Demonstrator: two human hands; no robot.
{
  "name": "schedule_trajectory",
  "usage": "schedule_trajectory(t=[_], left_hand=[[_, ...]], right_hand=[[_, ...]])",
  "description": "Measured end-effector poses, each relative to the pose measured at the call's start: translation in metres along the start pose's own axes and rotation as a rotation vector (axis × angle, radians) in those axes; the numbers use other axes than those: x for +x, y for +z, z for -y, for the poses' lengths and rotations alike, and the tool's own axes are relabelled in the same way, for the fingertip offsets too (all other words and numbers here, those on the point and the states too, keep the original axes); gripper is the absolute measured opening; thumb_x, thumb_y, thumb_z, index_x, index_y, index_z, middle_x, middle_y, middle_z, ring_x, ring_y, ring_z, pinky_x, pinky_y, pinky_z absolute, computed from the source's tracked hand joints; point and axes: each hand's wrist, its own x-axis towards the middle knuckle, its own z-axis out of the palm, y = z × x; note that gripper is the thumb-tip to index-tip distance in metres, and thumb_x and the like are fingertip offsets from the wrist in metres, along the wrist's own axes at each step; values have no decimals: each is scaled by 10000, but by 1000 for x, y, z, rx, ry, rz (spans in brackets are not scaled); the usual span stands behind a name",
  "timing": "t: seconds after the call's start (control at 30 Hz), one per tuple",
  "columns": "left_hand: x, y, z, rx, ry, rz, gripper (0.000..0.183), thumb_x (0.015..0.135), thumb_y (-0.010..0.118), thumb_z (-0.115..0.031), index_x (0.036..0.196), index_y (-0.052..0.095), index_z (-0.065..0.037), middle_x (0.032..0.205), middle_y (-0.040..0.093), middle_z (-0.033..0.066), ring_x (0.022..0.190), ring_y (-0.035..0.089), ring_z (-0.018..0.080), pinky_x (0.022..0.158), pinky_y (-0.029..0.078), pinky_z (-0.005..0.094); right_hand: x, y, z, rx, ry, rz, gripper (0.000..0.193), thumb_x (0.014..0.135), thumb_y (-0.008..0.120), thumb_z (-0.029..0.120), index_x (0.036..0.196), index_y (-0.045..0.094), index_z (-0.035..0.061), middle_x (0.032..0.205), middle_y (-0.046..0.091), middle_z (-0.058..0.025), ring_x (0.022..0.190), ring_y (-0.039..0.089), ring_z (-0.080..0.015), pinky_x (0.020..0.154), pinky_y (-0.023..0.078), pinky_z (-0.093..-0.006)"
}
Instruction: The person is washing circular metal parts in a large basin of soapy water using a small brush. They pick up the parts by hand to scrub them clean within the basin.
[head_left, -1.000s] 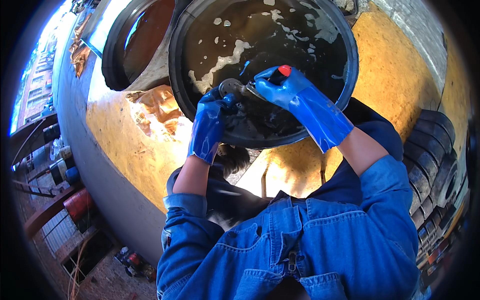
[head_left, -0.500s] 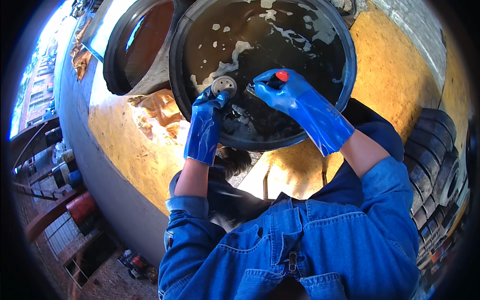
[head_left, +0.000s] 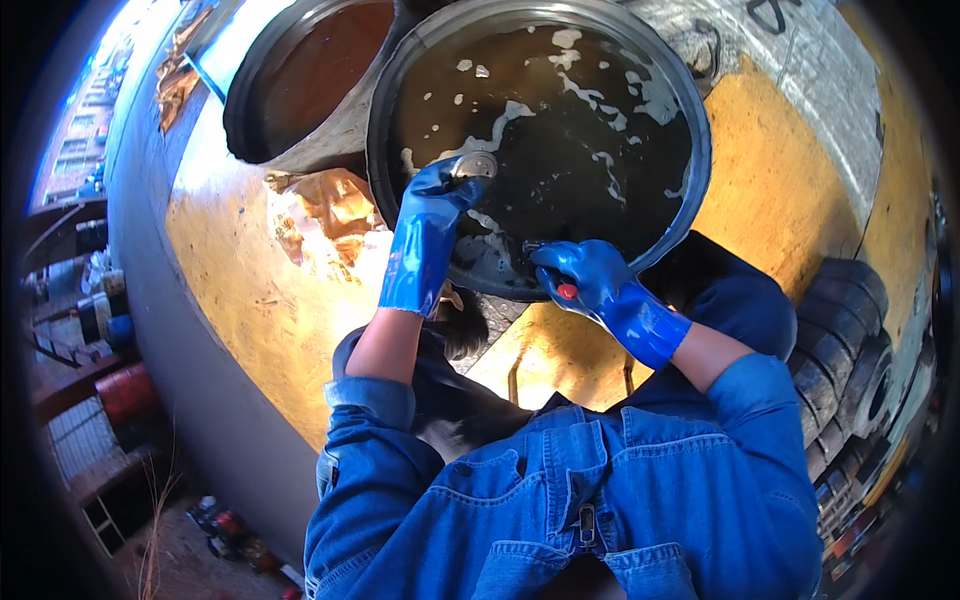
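My left hand (head_left: pixel 432 205) holds a disc (head_left: pixel 477 165), my right hand (head_left: pixel 592 274) a tool (head_left: pixel 567 291)

The hands are apart. The left pinches the disc over the tub (head_left: pixel 701 135), nearer its left edge; the right is curled round the red-ended tool at the tub's near edge.

Left hand (head_left: pixel 432 190) and right hand (head_left: pixel 595 272), both gleaming in plain bright-blue rubber! Silver-grey on the round metal disc (head_left: pixel 474 165), vivid red on the rounded tool end (head_left: pixel 567 291). Murky olive-brown across the liquid (head_left: pixel 560 140), off-white streaks and blotches from the foam (head_left: pixel 512 110), blue-black on the round tub (head_left: pixel 702 160). Rust-brown for the second liquid (head_left: pixel 330 65), worn yellow with dark specks on the floor (head_left: pixel 765 170), mid-blue denim with pale stitching on the jacket (head_left: pixel 660 490).
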Motion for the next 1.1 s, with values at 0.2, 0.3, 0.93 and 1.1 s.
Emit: schedule_trajectory(t=[0.2, 0.3, 0.93, 1.1], left_hand=[[-5, 1, 4, 478, 704, -46, 333, 841, 681, -27, 1139, 778, -141, 1214, 734, 103, 1076, 718, 272, 895, 580, 340], [-2, 20, -7, 850, 653, -43, 327, 827, 617, -35, 1107, 764, -119, 1104, 757, 115, 959, 742, 300, 804, 600, 374], [-37, -194, 98, -215, -27, -1071, 330, 959, 649, -149, 1257, 674, -10, 1125, 710, 72, 994, 653, 188, 910, 531, 332], [-26, -137, 35, -72, 115, -583, 128, 931, 642, -102, 977, 737, -28, 848, 648, 4, 825, 630, 140, 760, 520, 283]], right_hand=[[8, 10, 11, 81, 43, -208, 232, 882, 728, 141, 1107, 770, 100, 1056, 754, -156, 938, 725, -371, 822, 590, -399], [4, 7, 9, 49, 115, -228, 219, 889, 725, 153, 1095, 765, 89, 1072, 751, -164, 979, 723, -364, 845, 581, -396], [2, 16, 8, -12, 177, -154, 227, 896, 725, 179, 1090, 766, 68, 1039, 752, -189, 963, 737, -368, 844, 586, -383], [3, 15, 10, -40, 205, -161, 217, 888, 727, 205, 1071, 773, 98, 1043, 748, -186, 968, 722, -396, 862, 589, -406]])
